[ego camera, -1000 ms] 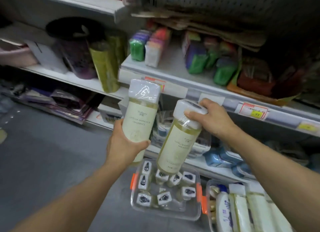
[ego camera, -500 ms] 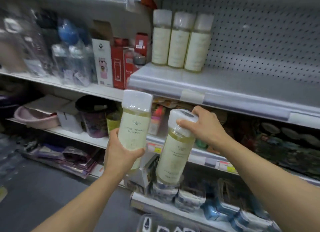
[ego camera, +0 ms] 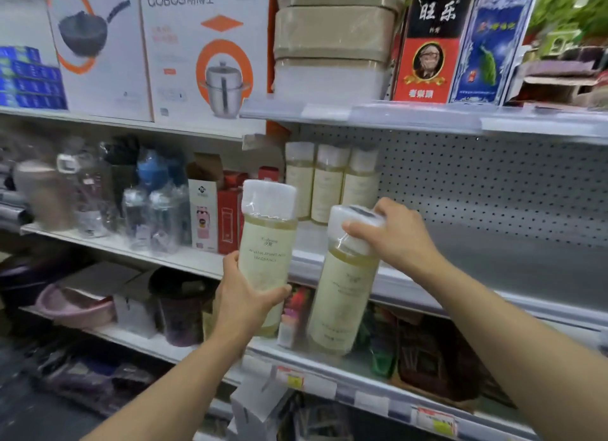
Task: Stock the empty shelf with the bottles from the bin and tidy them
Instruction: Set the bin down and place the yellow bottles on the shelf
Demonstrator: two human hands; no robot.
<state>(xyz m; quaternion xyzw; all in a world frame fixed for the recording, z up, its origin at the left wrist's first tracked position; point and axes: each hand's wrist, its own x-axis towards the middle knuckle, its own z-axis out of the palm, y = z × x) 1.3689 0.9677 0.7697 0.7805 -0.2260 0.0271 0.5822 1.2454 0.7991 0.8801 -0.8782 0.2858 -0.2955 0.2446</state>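
Observation:
My left hand point(ego camera: 245, 301) grips a pale yellow bottle point(ego camera: 267, 243) with a white cap round its lower body, holding it upright in front of the shelf edge. My right hand point(ego camera: 393, 235) holds a second, matching bottle point(ego camera: 343, 292) by its cap, so it hangs slightly tilted below the shelf level. Three of the same bottles point(ego camera: 330, 182) stand in a row at the back left of the grey shelf point(ego camera: 513, 269), against the pegboard wall. The bin is out of view.
Red and white boxes point(ego camera: 217, 217) and wrapped drink bottles point(ego camera: 148, 210) fill the shelf section to the left. Cookware boxes point(ego camera: 204, 49) and stacked containers point(ego camera: 332, 39) sit on the shelf above. Lower shelves hold a pink basin point(ego camera: 75, 305) and dark goods.
The view has swung up from the floor bin to the grey shelf. Both hands have lifted their bottles upward toward the shelf, keeping the same grips.

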